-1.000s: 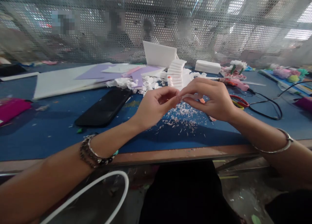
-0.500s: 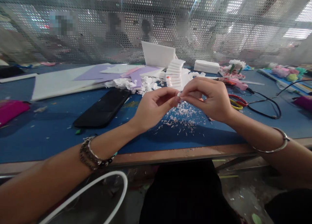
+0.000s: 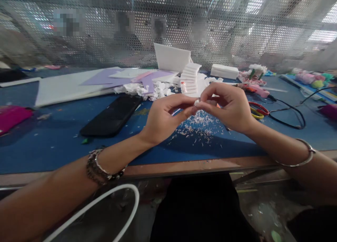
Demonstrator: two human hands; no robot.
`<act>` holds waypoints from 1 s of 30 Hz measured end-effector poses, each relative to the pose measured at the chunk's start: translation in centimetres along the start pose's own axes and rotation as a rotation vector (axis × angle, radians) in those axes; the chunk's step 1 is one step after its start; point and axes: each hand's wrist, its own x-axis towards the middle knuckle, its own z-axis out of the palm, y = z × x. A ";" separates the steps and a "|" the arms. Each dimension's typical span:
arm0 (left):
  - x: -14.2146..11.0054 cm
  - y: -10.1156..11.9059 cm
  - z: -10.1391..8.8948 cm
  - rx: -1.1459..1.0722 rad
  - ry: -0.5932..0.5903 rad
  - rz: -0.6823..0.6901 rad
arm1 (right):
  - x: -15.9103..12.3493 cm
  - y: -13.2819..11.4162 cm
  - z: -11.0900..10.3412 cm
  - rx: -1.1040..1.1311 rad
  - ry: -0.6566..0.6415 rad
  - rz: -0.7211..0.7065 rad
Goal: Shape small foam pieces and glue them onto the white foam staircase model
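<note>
Between the fingertips of both hands is a small white piece [image 3: 196, 102], mostly covered, so its exact kind is hard to make out. My left hand [image 3: 168, 117] is closed in a pinch on its left side. From the right, my right hand [image 3: 228, 107] pinches the same piece with thumb and forefinger. Under the hands, fine pale shavings [image 3: 201, 126] lie scattered on the blue tabletop [image 3: 60, 149]. Just behind stands a stepped stack of white strips [image 3: 190, 77] with a small orange-red mark, beside crumpled white scraps [image 3: 160, 90].
A black phone [image 3: 112, 117] lies left of my hands. Purple sheets [image 3: 101, 77] and white boards [image 3: 172, 58] are behind. On the right are red-and-yellow-handled scissors [image 3: 259, 110], a pink tool [image 3: 259, 91] with a black cable [image 3: 292, 124], and colourful fluffy pieces [image 3: 305, 77].
Both hands have shifted very slightly to the right, still pinching the white piece, which shows a little more between the fingertips. The table's contents look the same.
</note>
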 end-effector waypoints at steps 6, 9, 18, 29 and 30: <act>0.2 -0.1 0.0 -0.112 0.052 -0.138 | 0.1 -0.1 -0.2 0.031 0.004 -0.017; 0.2 -0.6 -0.2 -0.191 0.035 -0.215 | 0.0 -0.4 -0.1 0.047 -0.011 -0.003; 0.4 -1.4 0.0 -0.333 0.073 -0.181 | -0.2 -0.4 0.5 0.085 -0.014 0.058; 0.3 -0.2 -0.1 -0.075 0.044 0.030 | -0.2 -0.2 0.7 0.125 0.027 0.032; 0.3 -0.3 -0.2 -0.062 0.034 0.064 | -0.2 -0.2 0.7 0.134 0.025 0.042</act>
